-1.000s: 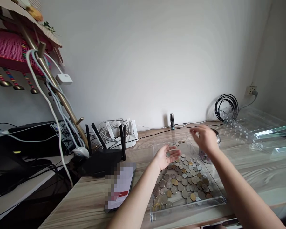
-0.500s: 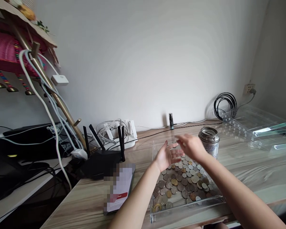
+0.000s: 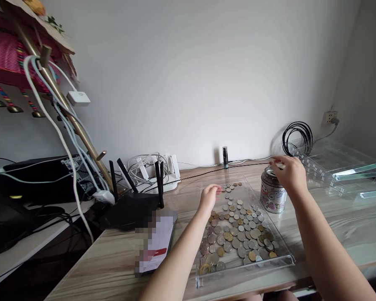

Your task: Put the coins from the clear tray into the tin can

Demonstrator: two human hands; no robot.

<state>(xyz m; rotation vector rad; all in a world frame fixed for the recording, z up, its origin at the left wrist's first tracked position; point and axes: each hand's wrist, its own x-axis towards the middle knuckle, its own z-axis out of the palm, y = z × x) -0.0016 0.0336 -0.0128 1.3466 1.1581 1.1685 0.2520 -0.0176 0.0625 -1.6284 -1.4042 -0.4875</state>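
Observation:
Many silver and brass-coloured coins [image 3: 235, 242] are spread across a clear plastic tray [image 3: 247, 269]. My left hand [image 3: 210, 198] is over the tray's far left part, its fingers curled together beside a few coins; what they hold, if anything, is hidden. To the right of the tray stands a round flower-patterned metal tin [image 3: 273, 195]. My right hand [image 3: 290, 172] is over the top of the tin, thumb and fingers drawn together above its lid. Anything between those fingertips is too small to make out, and the hand covers part of the lid.
Left of the tray lies a phone-like slab [image 3: 158, 242], partly blurred. Behind it are a black router [image 3: 128, 209] and a white device with cables [image 3: 163, 179]. A small dark bottle [image 3: 225, 157] stands by the wall. Clear plastic trays [image 3: 341, 171] and a black cable coil [image 3: 297, 138] are at right.
My hands have moved apart. The right one has gone from above the tray to the tin's top; the left has shifted slightly back and its fingers have curled in.

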